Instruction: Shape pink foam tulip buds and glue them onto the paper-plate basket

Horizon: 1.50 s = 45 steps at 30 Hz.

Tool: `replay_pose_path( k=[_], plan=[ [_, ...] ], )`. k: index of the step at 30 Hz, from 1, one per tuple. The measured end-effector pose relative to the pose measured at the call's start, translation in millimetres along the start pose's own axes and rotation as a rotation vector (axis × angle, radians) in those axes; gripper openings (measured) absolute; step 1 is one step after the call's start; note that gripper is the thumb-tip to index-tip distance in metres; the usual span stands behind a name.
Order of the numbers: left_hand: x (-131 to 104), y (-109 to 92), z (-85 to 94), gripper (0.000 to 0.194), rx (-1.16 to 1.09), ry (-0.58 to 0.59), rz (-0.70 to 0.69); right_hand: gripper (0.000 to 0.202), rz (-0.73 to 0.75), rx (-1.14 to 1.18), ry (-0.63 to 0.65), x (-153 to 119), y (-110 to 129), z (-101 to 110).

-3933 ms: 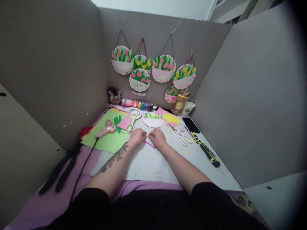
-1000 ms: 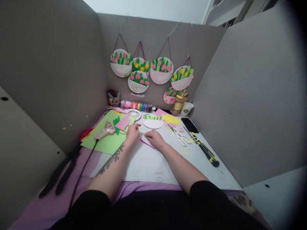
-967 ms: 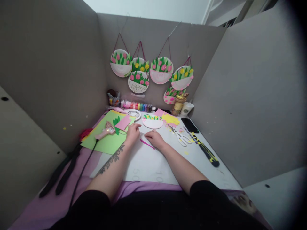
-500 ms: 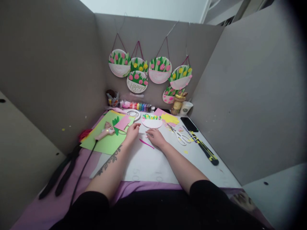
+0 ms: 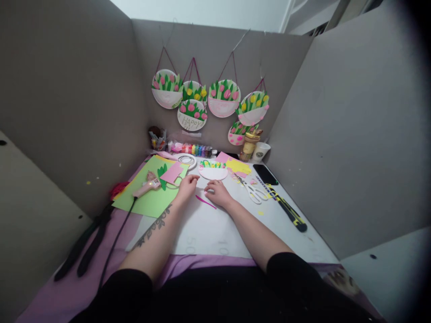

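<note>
My left hand (image 5: 188,187) hovers over the white board with its fingers curled together; whatever may be between the fingertips is too small to make out. Close by on the right, my right hand (image 5: 218,194) rests low on the board, fingers bent downward, with a tiny pink spot at the fingertips that I cannot identify. A magenta modelling tool (image 5: 206,202) lies flat between the hands, nearer to the right one. Just beyond both hands lies a half-covered paper plate (image 5: 213,173) with green leaves and yellow and pink tulips along its top.
Green paper sheets (image 5: 141,204) at left carry a hot glue gun (image 5: 148,186), cable trailing forward. White scissors (image 5: 254,193), a yellow-black cutter (image 5: 291,213) and a phone (image 5: 266,174) lie at right. Clay pots (image 5: 195,149) line the back; several decorated plates (image 5: 224,107) hang on the partition.
The fingers of both hands have shifted slightly, the left ones curling a little. The view has moved a touch. Objects on the board stay where they were.
</note>
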State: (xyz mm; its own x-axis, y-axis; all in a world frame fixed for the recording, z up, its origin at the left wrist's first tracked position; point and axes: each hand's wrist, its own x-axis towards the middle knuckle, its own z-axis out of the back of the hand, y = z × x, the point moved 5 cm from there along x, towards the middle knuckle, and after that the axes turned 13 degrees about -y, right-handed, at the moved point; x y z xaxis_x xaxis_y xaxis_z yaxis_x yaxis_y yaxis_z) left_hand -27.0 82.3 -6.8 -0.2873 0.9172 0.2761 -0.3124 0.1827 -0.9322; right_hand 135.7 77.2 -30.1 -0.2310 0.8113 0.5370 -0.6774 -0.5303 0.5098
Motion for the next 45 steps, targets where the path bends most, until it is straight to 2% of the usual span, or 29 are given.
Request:
replay_pose_path(
  k=[7,15,20,27,36,40,45],
  plan=[
    [-1.3,8.4,-8.5,0.027,-0.06,0.058,0.077,0.01,-0.006,0.082,0.009,-1.0,4.6,2.0],
    [-1.2,10.7,-9.7,0.023,-0.08,0.06,0.093,0.005,-0.134,0.227,0.043,-4.7,-0.5,-4.3],
    [-4.9,13.7,-11.2,0.022,-0.11,0.08,0.131,0.012,-0.258,0.365,-0.044,-4.1,-10.8,-4.1],
    [-15.1,13.5,-17.1,0.035,-0.2,0.147,0.195,0.026,-0.349,0.523,-0.159,-2.2,-15.1,1.9],
    [-21.7,11.2,-19.3,0.039,-0.28,0.176,0.267,0.026,-0.345,0.538,-0.171,-2.9,-6.0,3.0],
    [-20.8,12.0,-19.6,0.041,-0.343,0.173,0.325,0.027,-0.279,0.484,-0.169,-3.0,-0.4,5.8],
    [-24.0,6.8,-19.4,0.046,-0.455,0.181,0.424,0.025,-0.137,0.333,-0.242,-2.6,10.9,17.8]
  ],
)
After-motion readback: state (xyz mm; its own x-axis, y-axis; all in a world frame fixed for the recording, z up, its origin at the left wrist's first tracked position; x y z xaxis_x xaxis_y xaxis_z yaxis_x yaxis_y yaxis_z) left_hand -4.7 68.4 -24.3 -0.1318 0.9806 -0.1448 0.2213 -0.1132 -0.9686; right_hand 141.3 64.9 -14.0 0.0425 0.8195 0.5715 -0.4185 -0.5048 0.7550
